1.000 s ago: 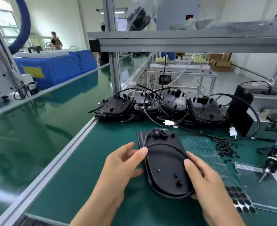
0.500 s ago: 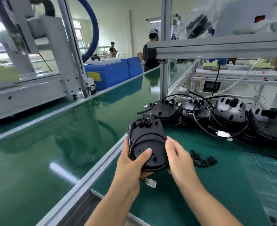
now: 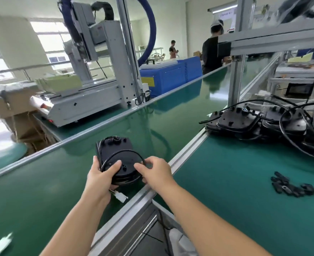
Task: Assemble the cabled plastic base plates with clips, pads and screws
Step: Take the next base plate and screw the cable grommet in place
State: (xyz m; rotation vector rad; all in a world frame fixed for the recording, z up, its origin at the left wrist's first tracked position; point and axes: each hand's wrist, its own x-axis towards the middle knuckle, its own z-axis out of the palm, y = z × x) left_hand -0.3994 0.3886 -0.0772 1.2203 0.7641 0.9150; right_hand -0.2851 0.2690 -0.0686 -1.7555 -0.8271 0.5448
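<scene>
Step in hand: a black base plate (image 3: 118, 159) is held over the glossy conveyor belt (image 3: 41, 182); it looks like a finished piece being handed off to the line, though that is only my reading.
Grip: left hand (image 3: 99, 179) curls round the plate's near left edge, thumb on top; right hand (image 3: 155, 172) pinches the near right rim where the cable loop (image 3: 132, 153) runs.
Hanging below the grip: a white connector (image 3: 120, 197) dangles under the left palm.
Next move: lower the plate flat onto the belt; let the connector trail free so it isn't trapped underneath.
Right of the grip: aluminium rail (image 3: 171, 163); beyond it a green mat (image 3: 235, 182) with loose black clips (image 3: 291, 187).
Far right: stacked cabled plates (image 3: 245, 124), well apart.
In the way: nothing on the belt beneath the hands.
</scene>
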